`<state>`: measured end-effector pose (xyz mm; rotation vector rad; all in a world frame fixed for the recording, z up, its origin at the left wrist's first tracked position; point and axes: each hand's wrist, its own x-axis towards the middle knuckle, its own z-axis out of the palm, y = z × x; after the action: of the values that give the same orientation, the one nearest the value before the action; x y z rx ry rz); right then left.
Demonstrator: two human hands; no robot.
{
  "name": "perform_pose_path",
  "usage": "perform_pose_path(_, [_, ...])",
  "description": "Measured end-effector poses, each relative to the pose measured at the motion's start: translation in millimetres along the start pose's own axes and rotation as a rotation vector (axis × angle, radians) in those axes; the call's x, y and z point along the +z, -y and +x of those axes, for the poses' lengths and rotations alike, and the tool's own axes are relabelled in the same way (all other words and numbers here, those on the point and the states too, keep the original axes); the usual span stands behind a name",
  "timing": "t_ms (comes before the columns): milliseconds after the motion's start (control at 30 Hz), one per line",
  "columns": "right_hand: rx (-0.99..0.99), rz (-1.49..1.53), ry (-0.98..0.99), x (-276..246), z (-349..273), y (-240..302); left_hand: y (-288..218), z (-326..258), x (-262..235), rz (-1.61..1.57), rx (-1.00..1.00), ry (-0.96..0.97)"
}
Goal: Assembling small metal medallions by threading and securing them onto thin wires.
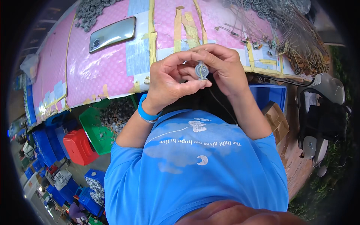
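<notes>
Closest to the camera, blue shirt point(195, 165) fills the lower frame, both forearms coming up from it. Left hand point(168, 80), blue wristband point(147, 112) at the wrist, and right hand point(225, 69) meet in front of the chest, just off the table edge. Both pinch one small grey round part point(201, 70): left thumb and forefinger pressed onto its lower side, right fingers curled over the top. A thin wire looks to run across its face; can't tell if it's seated. My read: fitting or threading step on a single piece, mid-way. Next move calls for a steady pinch from the left and fine fingertip work from the right. Under the table to the left: green crate point(93, 129) of dark parts, red container point(78, 146), blue bins beyond. Further out, pink table cover point(101, 67) patched with yellow tape, a phone point(112, 34) lying flat, a heap of grey discs point(90, 11) at the far left, a bundle of wire leads point(296, 41) at the far right.
</notes>
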<state>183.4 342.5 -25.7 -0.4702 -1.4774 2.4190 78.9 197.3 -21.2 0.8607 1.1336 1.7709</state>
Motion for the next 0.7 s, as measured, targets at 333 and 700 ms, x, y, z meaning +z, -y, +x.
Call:
perform_pose_path(333, [-0.390,-1.519,-0.479,-66,117,89,3,-2,-16,-0.020,-0.199,0.002])
perform_pose_path(700, [-0.552,-2.012,-0.188,-62,130,56,1,5,-19,0.022,-0.242,0.048])
